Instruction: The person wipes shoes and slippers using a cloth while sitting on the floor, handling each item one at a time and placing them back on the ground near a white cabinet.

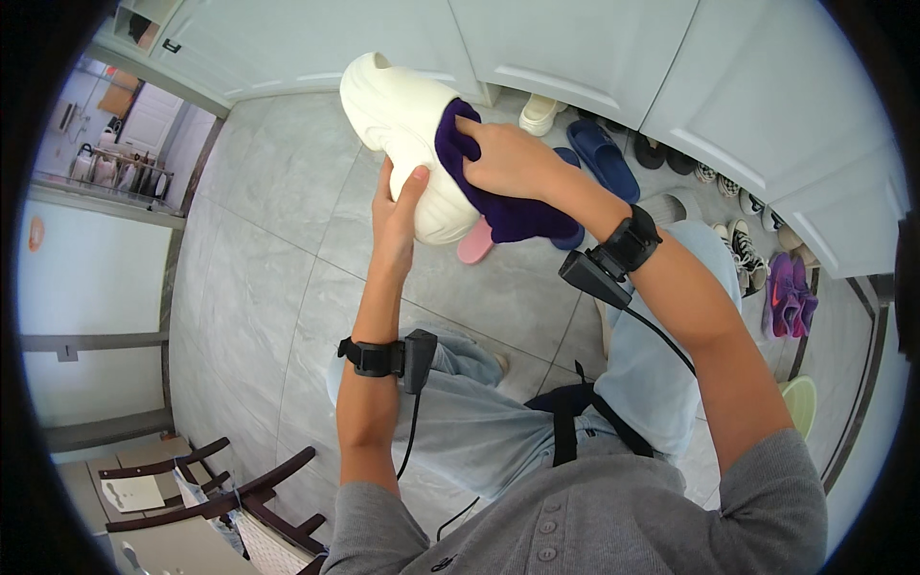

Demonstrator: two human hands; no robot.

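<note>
A cream-white molded shoe is held up over the tiled floor. My left hand grips it from below, with the thumb on its near side. My right hand holds a dark purple cloth against the shoe's right part, with a finger pressed into a fold. The cloth's loose end hangs below that hand. Part of a pink slipper shows on the floor beneath, and blue slippers lie to the right.
White cabinets run along the far side, with several shoes beneath. Black-and-white sneakers and purple sneakers stand at the right, near a pale green basin. Dark wooden chairs are at the lower left.
</note>
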